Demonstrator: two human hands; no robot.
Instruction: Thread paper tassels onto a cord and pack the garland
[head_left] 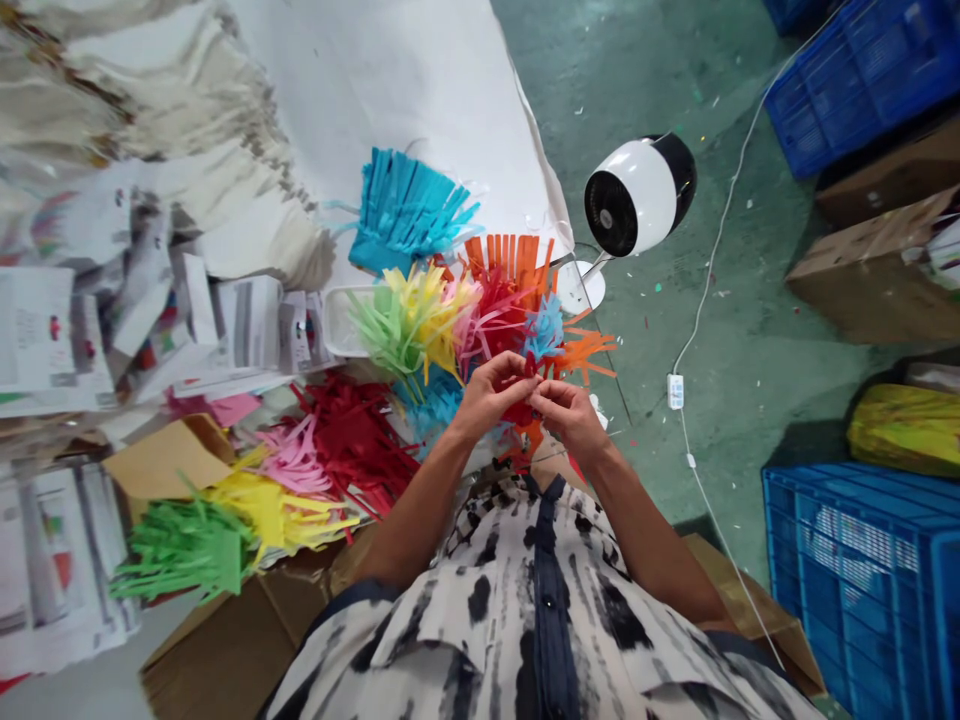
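Observation:
Both hands meet in front of my chest around a bunch of fringed coloured paper (480, 315). My left hand (491, 392) is closed, pinching the red strips at the bunch's base. My right hand (566, 412) is also closed on the same base, fingers curled round red and orange strips. The bunch fans out above my hands in green, yellow, pink, red, blue and orange. A separate blue fringed piece (405, 215) lies on the white table sheet (420, 80) just beyond.
Piles of red, pink, yellow and green fringed paper (285, 480) lie at my left over cardboard boxes (225, 650). Printed sheets (60, 330) are stacked far left. A white fan (637, 195) stands on the green floor, its cord (697, 330) trailing. Blue crates (870, 570) stand right.

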